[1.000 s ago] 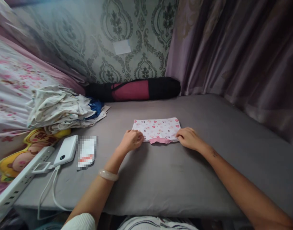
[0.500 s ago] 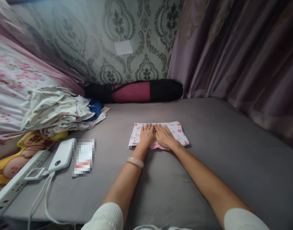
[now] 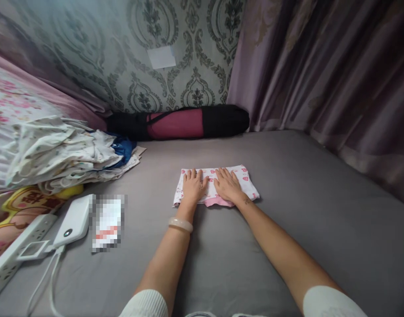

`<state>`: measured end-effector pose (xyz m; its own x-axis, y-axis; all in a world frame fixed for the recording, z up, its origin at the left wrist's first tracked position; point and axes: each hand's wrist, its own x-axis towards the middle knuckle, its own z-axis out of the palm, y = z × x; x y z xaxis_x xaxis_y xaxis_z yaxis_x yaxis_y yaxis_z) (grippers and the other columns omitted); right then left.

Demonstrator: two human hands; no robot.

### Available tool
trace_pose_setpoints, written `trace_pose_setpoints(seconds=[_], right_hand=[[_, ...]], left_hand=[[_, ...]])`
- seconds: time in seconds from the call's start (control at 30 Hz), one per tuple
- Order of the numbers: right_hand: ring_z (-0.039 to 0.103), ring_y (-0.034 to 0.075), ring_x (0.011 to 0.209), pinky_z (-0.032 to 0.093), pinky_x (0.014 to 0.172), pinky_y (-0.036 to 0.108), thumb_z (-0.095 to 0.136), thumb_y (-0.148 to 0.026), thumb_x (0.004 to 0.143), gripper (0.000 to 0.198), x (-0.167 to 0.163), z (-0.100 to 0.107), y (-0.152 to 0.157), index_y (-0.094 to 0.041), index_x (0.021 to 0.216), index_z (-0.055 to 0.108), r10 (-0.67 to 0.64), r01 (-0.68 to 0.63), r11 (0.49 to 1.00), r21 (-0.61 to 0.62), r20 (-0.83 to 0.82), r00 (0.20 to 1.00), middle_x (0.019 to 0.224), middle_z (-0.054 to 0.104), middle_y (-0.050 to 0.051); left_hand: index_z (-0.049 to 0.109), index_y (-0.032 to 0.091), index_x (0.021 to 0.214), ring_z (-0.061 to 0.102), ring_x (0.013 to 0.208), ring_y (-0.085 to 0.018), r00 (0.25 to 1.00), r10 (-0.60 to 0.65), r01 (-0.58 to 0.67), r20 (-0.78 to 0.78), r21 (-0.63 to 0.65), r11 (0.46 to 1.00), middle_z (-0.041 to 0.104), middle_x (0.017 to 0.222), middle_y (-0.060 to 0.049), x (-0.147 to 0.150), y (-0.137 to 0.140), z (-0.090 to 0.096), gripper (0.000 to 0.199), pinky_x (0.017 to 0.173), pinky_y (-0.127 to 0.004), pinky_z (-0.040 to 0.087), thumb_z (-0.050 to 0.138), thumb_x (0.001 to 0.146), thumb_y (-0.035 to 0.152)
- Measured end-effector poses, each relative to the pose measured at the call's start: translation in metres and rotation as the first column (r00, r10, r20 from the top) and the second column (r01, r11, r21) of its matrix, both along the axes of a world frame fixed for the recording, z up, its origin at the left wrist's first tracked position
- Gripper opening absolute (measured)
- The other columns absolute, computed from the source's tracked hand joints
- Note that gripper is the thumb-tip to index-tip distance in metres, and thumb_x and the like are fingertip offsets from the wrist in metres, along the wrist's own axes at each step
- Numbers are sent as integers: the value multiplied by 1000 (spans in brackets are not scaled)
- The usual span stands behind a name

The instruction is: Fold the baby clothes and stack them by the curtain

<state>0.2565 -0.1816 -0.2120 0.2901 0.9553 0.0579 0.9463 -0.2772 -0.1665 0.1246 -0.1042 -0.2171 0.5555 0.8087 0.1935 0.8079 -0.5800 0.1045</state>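
A folded white cloth with pink heart prints (image 3: 210,172) lies flat on the grey bed sheet (image 3: 274,176). Its near edge shows a strip of plain pink. My left hand (image 3: 194,186) rests palm down on the left half of the cloth, fingers spread. On the cloth's middle-right part lies my right hand (image 3: 227,185), also flat with fingers stretched out. A narrow gap of printed cloth shows between the two hands. A pale bangle (image 3: 180,225) circles my left wrist.
A heap of patterned white clothes (image 3: 63,149) lies at the left. Nearer are a white power bank (image 3: 73,220) with cables, a power strip (image 3: 20,242) and a blurred-out packet (image 3: 108,224). A black and maroon long bag (image 3: 175,124) lies along the wall.
My left hand has slid left across the cloth, away from my right hand, and its fingers have spread. My right hand stays nearly in place. The view has shifted slightly.
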Motion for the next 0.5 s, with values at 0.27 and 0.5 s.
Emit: trace_pose_setpoints(seconds=[0.27,0.5], right_hand=[[29,27,140,15,115,47,27,-34,97,57,11,-4,-3,-6,144,39,-115,113,993,46,34,993,152,36,14],[33,28,137,15,114,46,29,-32,96,54,27,-5,-12,-5,140,44,-176,167,982,92,93,980,148,42,15]], left_hand=[[46,16,139,33,139,-33,990,137,-136,17,-53,989,41,149,-16,-3,3,-1,58,113,-50,26,30,95,50],[44,10,140,28,142,-33,981,193,-189,26,-117,975,36,151,-19,-8,7,1,64,113,-51,26,28,94,51]])
